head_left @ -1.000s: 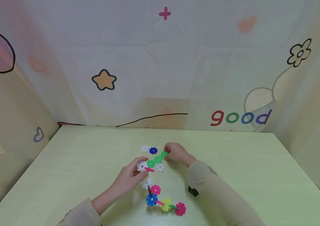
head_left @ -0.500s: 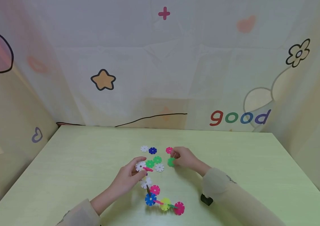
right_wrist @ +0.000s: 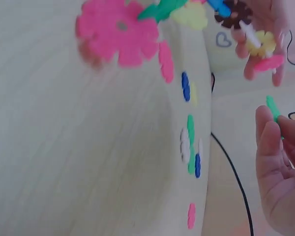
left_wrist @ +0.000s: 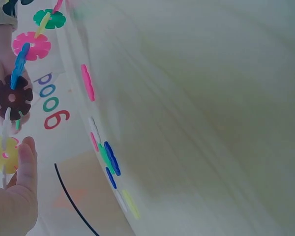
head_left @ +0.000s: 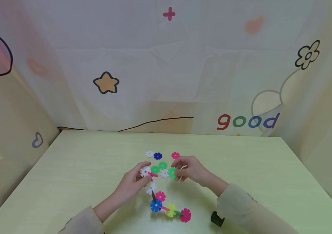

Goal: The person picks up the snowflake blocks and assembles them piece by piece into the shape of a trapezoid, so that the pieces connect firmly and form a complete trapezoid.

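My left hand [head_left: 132,178] holds a chain of interlocking plastic snowflake discs by its upper end, near a white disc [head_left: 144,170] with a pink disc [head_left: 153,175] slotted in edge-on. From there the chain hangs toward me, through a brown disc [left_wrist: 20,101] and a blue disc [head_left: 154,208], to a deep pink disc [head_left: 186,215] at its end. Between thumb and fingers, my right hand [head_left: 193,169] pinches a single green disc [head_left: 172,172], apart from the chain. In the right wrist view that green disc appears edge-on at the fingertips, below the left hand [right_wrist: 280,29].
Loose discs lie on the pale table [head_left: 95,156]: a white one [head_left: 149,154], a dark blue one [head_left: 158,156], a pink one [head_left: 175,155], green ones [head_left: 162,165] and another white one [head_left: 164,173]. One more pink disc [head_left: 160,195] lies beside the chain. A printed cloth [head_left: 136,65] stands behind.
My right hand has taken the green disc from the back of the table and brought it nearer and then left, toward the left hand. The left hand keeps its hold on the chain.
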Demonstrator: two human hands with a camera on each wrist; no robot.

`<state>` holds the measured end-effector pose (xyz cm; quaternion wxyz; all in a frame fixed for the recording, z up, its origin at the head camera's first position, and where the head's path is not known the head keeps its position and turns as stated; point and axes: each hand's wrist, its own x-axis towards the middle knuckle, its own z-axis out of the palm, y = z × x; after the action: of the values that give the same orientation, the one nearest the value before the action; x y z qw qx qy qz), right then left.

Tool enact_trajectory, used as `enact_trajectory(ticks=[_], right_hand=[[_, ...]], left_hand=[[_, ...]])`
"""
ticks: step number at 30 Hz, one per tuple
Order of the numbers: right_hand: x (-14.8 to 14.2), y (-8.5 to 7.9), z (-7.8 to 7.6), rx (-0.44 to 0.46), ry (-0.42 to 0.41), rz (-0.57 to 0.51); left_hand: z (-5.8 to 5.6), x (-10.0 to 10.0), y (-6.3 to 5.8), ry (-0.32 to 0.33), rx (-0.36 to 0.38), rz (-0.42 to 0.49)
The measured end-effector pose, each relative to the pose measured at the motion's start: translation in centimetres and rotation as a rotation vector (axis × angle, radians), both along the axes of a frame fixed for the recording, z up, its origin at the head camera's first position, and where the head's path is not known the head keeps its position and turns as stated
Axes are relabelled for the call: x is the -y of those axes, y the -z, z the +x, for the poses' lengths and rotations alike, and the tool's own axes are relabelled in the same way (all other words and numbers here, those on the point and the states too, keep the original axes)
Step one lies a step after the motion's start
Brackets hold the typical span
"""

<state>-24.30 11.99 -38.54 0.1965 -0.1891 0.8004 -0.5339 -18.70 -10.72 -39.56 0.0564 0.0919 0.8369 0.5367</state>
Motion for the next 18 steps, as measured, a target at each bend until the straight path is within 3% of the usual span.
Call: enact_trajectory(ticks=[18], right_hand=[[2.1,-0.3,1.6,0.097,-0.008,-0.121]], left_hand=[[0.0,-0.2,0.2,0.006,0.011,0.063]])
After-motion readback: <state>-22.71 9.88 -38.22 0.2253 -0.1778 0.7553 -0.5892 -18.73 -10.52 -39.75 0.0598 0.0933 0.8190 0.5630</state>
